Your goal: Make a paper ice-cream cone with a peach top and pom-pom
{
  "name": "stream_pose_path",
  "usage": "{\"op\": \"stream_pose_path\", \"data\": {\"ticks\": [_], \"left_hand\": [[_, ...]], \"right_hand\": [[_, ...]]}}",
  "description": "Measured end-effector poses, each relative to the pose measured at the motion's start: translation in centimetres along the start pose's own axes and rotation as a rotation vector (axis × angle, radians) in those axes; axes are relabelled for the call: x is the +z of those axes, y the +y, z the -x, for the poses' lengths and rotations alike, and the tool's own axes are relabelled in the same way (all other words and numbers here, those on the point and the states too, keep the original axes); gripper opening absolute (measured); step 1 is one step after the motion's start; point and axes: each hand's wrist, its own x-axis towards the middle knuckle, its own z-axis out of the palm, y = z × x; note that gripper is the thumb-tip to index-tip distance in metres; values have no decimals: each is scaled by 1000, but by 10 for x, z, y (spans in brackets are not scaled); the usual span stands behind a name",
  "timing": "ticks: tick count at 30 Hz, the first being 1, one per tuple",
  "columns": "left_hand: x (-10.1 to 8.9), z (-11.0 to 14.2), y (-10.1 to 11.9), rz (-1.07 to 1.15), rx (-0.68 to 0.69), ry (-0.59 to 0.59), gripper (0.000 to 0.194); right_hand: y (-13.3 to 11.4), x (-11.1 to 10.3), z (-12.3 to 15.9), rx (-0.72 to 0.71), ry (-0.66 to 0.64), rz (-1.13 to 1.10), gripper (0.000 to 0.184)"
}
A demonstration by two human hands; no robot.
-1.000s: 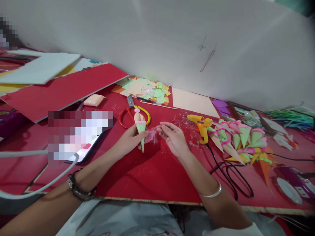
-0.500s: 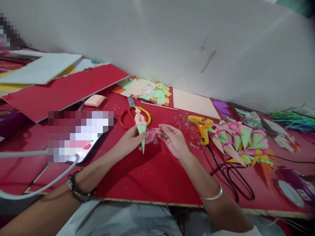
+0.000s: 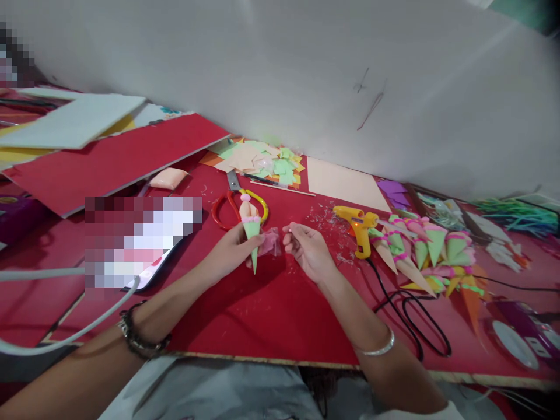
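My left hand (image 3: 231, 248) is closed on a small paper ice cream cone (image 3: 251, 233), pale green below, with a pink trim, a peach top and a pink ball at the tip. A small clear plastic bag (image 3: 270, 242) with something pink inside sticks out from the same fingers. To the right of the bag, and apart from it, my right hand (image 3: 310, 252) has thumb and forefinger pinched together. Something tiny and pale shows at those fingertips, too small to name. Just behind the cone lie scissors (image 3: 222, 219) with red and yellow handles, partly hidden.
A yellow glue gun (image 3: 361, 230) with a black cord lies right of my hands, beside several finished paper cones (image 3: 422, 248). Paper cut-offs (image 3: 258, 160) and a peach sheet (image 3: 345, 182) lie by the wall. At left are a phone (image 3: 164, 254), a white cable and red board (image 3: 126, 154).
My right hand has drawn slightly right, away from the plastic bag, and its fingers have curled into a pinch. The left hand with the cone stays in place.
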Motion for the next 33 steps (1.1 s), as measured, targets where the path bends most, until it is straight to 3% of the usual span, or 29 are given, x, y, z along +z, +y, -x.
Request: {"op": "stream_pose_path", "data": {"ticks": [8,14,19,26,28,33], "left_hand": [[0,0,0,7,-8,14,19],[0,-1,-2,10,0,4,21],[0,0,0,9,-7,1,22],[0,1,-1,54,-44,1,21],[1,3,0,106,-48,-53,21],[2,6,6,143,-69,-349,17]], "right_hand": [[2,1,-1,11,-19,-10,17],[1,2,0,-35,36,35,13],[2,1,0,-7,-6,-16,17],[1,2,0,-67,64,29,14],[2,2,0,-63,34,19,17],[0,3,0,-153,66,111,10]]}}
